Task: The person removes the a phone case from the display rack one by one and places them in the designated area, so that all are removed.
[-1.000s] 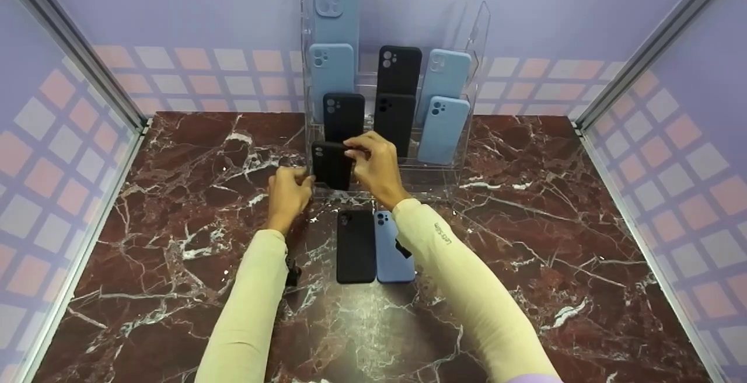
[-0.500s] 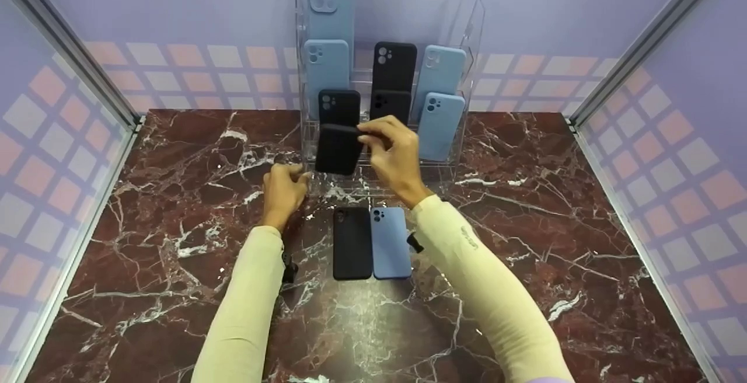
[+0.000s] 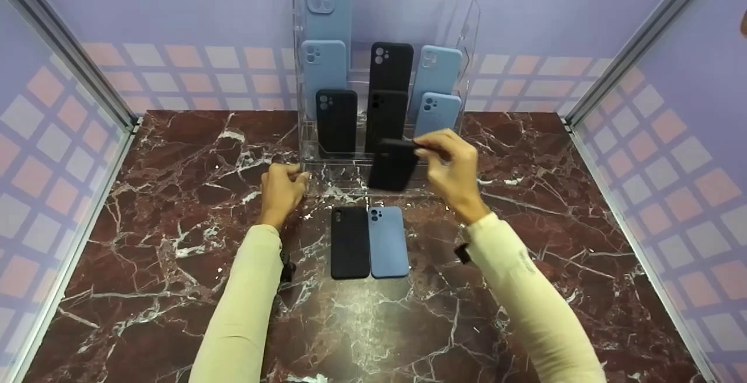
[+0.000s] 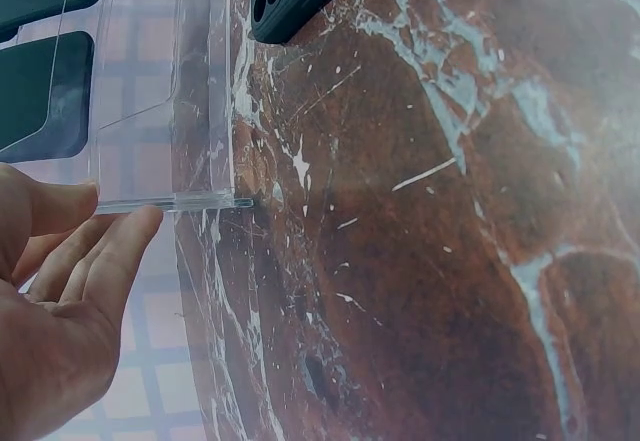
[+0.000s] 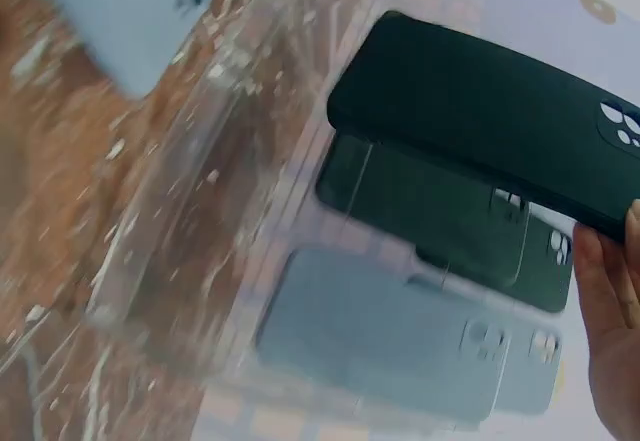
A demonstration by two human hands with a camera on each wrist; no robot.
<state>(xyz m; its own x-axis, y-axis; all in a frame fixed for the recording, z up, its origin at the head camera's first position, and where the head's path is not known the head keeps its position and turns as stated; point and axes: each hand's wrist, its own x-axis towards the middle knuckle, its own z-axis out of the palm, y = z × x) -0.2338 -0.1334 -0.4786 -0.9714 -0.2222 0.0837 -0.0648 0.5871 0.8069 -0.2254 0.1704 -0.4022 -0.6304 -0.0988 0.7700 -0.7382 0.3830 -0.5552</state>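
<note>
My right hand (image 3: 452,167) pinches a black phone case (image 3: 394,165) by its upper right corner, holding it up in front of the clear display rack (image 3: 379,187). In the right wrist view that black case (image 5: 480,116) hangs above the rack, its camera cutouts close to the fingers. With thumb and fingers, my left hand (image 3: 282,193) pinches the rack's left side edge; the left wrist view shows the clear panel (image 4: 140,141) between thumb and fingertips. Flat on the tabletop before the rack lie a black case (image 3: 350,243) and a blue case (image 3: 388,242), side by side.
Light blue cases (image 3: 324,70) and black cases (image 3: 337,120) stand in the rack's tiers. Dark red marble tabletop (image 3: 175,289) spreads around it. A lilac back wall (image 3: 204,3) rises behind, with side panels (image 3: 671,108) framed in metal left and right.
My right hand has lifted the black case out of the rack's lower left front and carried it to the right. My left hand has stayed at the rack's left edge.
</note>
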